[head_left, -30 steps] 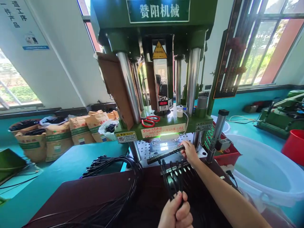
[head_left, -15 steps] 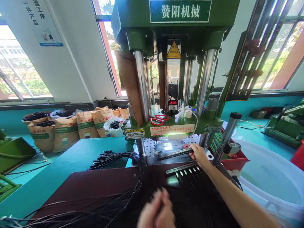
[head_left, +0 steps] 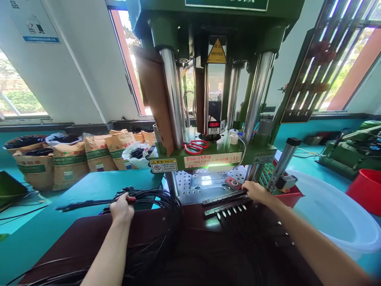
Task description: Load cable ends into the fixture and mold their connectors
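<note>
My left hand (head_left: 121, 207) is closed round a few black cables (head_left: 86, 204) that stick out to the left of it, beside a big looped bundle of black cables (head_left: 160, 206). My right hand (head_left: 256, 192) grips the right end of a dark metal bar (head_left: 223, 197) lying at the front of the green press (head_left: 214, 157). Just below the bar sits a second bar with a row of cable plugs (head_left: 230, 211) set in it. Both rest on a dark brown mat (head_left: 190, 242).
Red scissors (head_left: 195, 146) and a tape roll (head_left: 234, 139) lie on the press ledge. Paper sacks (head_left: 68, 159) line the wall at left. A large white tub (head_left: 333, 214) and a red bucket (head_left: 364, 190) stand at right. The bench top (head_left: 74, 198) is teal.
My left hand has swung from the near centre out to the left and taken hold of cables at the bundle. My right hand has lowered the bar toward the mat.
</note>
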A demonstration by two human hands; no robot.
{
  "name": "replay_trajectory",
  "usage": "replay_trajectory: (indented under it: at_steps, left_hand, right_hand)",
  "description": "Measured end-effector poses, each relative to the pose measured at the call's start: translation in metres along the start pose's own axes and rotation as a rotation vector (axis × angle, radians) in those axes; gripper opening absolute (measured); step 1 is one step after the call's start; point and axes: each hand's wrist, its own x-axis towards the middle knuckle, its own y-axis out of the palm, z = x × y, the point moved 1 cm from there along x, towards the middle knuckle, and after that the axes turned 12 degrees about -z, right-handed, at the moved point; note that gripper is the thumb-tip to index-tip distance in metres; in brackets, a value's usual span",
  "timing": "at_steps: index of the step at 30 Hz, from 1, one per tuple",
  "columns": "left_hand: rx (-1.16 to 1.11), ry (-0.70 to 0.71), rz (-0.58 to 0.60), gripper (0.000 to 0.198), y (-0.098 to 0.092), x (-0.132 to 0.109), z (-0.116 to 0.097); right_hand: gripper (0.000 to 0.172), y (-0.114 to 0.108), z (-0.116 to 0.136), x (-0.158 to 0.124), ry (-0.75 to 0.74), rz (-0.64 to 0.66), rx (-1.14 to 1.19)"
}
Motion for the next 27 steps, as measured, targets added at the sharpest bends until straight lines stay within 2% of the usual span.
replay_trajectory:
  at_steps: [3,7,10,12,15,17,18,21,22,24,27]
  left_hand:
    - [0.120,-0.130,0.033,0.020,-0.006,0.007,0.017]
    - [0.326,-0.209,0.147,0.017,-0.014,0.011,0.020]
    - [0.435,-0.187,0.186,0.025,-0.015,0.007,0.014]
    - [0.433,-0.086,0.238,0.023,-0.010,-0.008,0.005]
    - [0.318,0.119,0.393,0.021,0.002,-0.061,-0.009]
    - [0.312,0.193,0.603,0.021,0.006,-0.115,-0.011]
    - [0.355,0.164,0.724,0.020,0.006,-0.144,-0.008]
    - [0.559,0.062,1.323,0.010,-0.005,-0.225,0.016]
    - [0.580,0.085,1.427,0.009,-0.011,-0.244,0.027]
    - [0.540,0.159,1.464,0.008,-0.020,-0.268,0.047]
    - [0.562,0.284,1.440,0.003,-0.023,-0.280,0.068]
  right_hand:
    - [0.009,0.002,0.005,0.006,-0.038,0.075,-0.186]
    - [0.008,0.001,0.013,0.004,-0.078,0.089,-0.353]
    - [0.017,-0.002,0.021,-0.011,-0.136,0.022,-0.414]
    - [0.026,-0.004,0.027,-0.025,-0.215,-0.018,-0.412]
    - [0.030,-0.003,0.034,-0.044,-0.328,-0.039,-0.391]
    - [0.029,-0.001,0.036,-0.052,-0.353,-0.041,-0.387]
    - [0.029,0.000,0.036,-0.054,-0.354,-0.036,-0.387]
    - [0.032,0.000,0.033,-0.055,-0.351,0.004,-0.377]
    - [0.033,-0.001,0.032,-0.054,-0.351,0.024,-0.368]
    - [0.032,-0.007,0.030,-0.050,-0.337,0.061,-0.346]
    - [0.026,-0.018,0.032,-0.038,-0.249,0.072,-0.312]
